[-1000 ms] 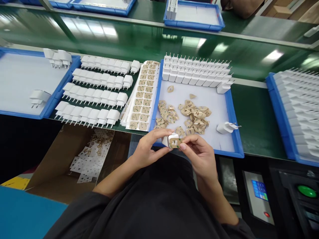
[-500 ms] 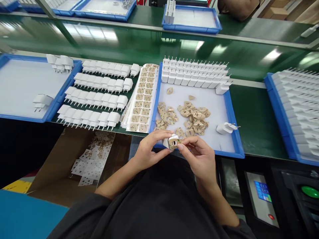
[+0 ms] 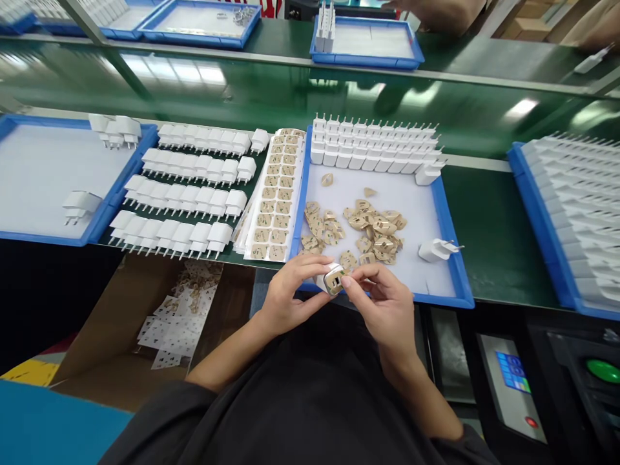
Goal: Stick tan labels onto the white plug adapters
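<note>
My left hand (image 3: 292, 292) grips a white charger plug (image 3: 320, 281) over the front edge of the middle blue tray, with its port end turned up towards me. A tan adhesive sticker (image 3: 333, 285) with cut-outs lies on that port end. Thumb and fingers of my right hand (image 3: 382, 300) pinch at the right edge of this sticker. Beyond the hands, loose tan stickers (image 3: 380, 226) are heaped in the tray. One charger plug (image 3: 438, 250) lies by the tray's right wall, and rows of white chargers (image 3: 372, 152) stand at its back.
Sticker sheets (image 3: 274, 206) are stacked left of the middle tray (image 3: 455, 258). Further left are charger rows (image 3: 169, 236) and another blue tray (image 3: 43, 174). A full tray (image 3: 576, 219) stands right. A cardboard box (image 3: 106, 342) with scraps sits below. Another person's arm (image 3: 445, 13) shows behind.
The charger has tilted slightly in my left hand, and my right fingertips have shifted a little on the sticker's edge. The view has moved slightly.
</note>
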Demonstrator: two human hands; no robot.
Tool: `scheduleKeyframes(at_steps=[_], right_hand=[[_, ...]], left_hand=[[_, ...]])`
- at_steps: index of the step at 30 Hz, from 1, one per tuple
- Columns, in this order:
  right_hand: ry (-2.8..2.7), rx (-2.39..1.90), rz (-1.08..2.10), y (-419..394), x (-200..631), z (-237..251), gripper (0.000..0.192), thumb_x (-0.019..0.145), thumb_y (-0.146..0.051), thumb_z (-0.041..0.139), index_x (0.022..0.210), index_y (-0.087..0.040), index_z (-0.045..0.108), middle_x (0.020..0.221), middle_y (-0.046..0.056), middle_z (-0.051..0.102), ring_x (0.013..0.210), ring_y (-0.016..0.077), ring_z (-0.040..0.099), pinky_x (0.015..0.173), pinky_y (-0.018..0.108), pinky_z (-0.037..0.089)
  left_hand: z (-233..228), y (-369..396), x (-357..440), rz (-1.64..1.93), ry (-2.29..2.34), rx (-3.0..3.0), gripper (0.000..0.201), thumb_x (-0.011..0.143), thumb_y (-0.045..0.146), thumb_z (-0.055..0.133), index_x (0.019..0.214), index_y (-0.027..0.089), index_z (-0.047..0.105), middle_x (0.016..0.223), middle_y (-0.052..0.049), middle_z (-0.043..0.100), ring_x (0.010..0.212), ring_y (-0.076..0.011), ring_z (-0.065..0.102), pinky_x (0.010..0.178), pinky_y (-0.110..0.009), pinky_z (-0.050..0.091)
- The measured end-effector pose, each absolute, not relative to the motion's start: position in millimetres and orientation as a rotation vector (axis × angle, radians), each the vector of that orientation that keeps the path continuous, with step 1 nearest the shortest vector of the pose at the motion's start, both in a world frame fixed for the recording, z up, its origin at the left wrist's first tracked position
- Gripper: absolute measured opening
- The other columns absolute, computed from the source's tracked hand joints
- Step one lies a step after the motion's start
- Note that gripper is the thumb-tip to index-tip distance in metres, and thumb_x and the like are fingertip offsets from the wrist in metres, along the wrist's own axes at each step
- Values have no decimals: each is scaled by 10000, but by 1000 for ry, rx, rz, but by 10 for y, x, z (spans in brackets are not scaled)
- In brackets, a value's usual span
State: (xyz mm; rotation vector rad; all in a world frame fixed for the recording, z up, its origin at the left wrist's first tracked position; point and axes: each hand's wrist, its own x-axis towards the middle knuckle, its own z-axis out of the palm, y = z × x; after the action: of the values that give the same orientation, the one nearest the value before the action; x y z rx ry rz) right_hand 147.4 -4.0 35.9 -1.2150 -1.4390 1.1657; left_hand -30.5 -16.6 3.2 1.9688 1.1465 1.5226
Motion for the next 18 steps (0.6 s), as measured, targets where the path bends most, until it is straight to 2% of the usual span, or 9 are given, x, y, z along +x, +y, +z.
scheduleKeyframes(at_steps=[13, 18], right_hand=[[-1556, -1230, 1115, 20, 1460, 344, 165, 912, -339, 707, 805, -218, 672, 742, 0, 686, 670, 143, 648, 621, 266, 543], [-1552, -1359, 881, 82, 1478, 305, 167, 873, -349, 748, 832, -223, 647, 731, -16, 657, 607, 120, 592, 573, 252, 508]], left_hand=[[1, -156, -324, 1556, 1167, 2009, 408, 834, 159, 778, 1201, 224, 612, 1163, -123, 734, 1132, -254, 701, 971, -439, 582], [-84, -170, -324, 1674, 1121, 1933, 470, 789, 142, 822, 1193, 245, 605, 1165, -103, 730, 1147, -262, 700, 981, -467, 590]])
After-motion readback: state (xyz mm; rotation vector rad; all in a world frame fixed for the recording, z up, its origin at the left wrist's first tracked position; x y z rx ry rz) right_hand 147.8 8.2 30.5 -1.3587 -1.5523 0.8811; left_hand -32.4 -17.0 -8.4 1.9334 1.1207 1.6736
